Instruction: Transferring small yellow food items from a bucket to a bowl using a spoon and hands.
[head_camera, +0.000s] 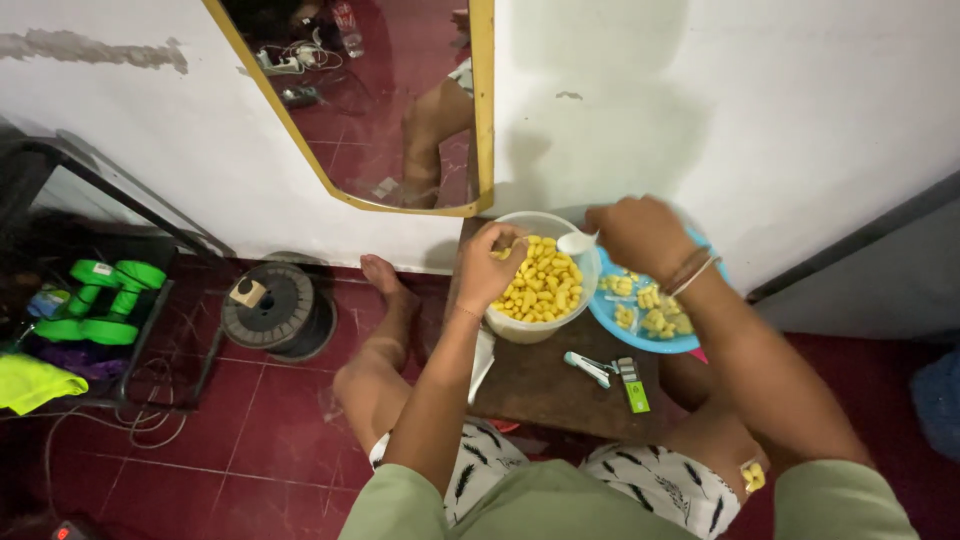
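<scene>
2 hands (487, 268) (637, 232) over 1 bowl (545, 330), 1 blue plate (612, 320).

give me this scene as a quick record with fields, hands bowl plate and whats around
left hand: at the near rim of the bowl, fingers curled, grasp unclear
right hand: holds a white spoon over the bowl
bowl: clear tub of yellow snack pieces
plate: blue, small packets of the same pieces
table: dark wood; stapler, green lighter
left floor: green dumbbells, wire spool
</scene>
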